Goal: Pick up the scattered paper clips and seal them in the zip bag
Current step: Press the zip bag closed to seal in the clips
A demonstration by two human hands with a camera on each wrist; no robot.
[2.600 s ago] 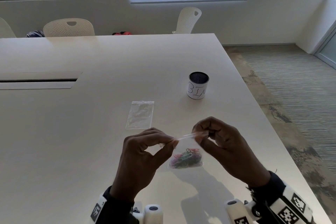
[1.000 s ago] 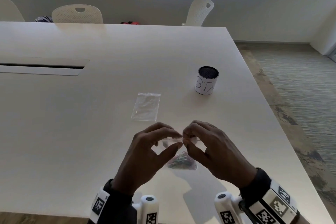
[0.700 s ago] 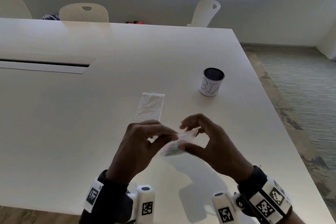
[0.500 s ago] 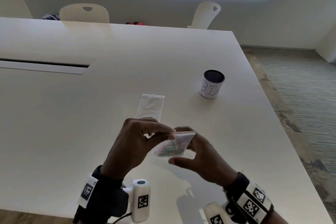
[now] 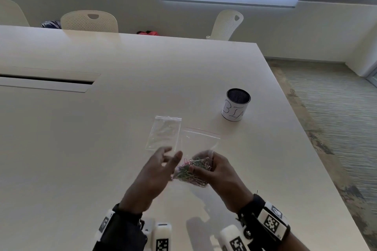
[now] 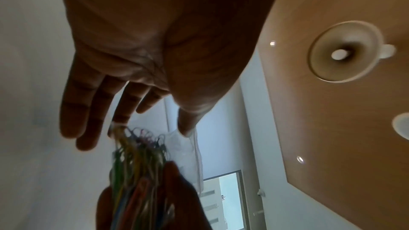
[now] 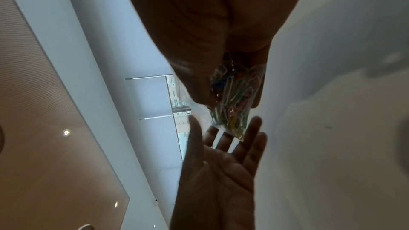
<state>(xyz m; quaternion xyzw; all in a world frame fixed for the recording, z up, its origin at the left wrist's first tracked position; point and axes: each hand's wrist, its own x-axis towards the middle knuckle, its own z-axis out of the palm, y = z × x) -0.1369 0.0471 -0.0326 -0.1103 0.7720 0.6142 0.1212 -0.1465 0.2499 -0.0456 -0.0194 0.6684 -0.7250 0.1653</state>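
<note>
The right hand (image 5: 216,171) pinches the bag (image 5: 199,149) by its clip-filled (image 5: 193,171) bottom, above the surface (image 5: 81,149), strip at 12 o'clock. The left hand (image 5: 161,166) is released, fingers straight, beside it. Whether the strip is fully closed I cannot tell; if not, tilting could spill clips.

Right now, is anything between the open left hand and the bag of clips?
Nothing visible. The left hand is open right beside the bag, which the right hand holds above the table.
</note>
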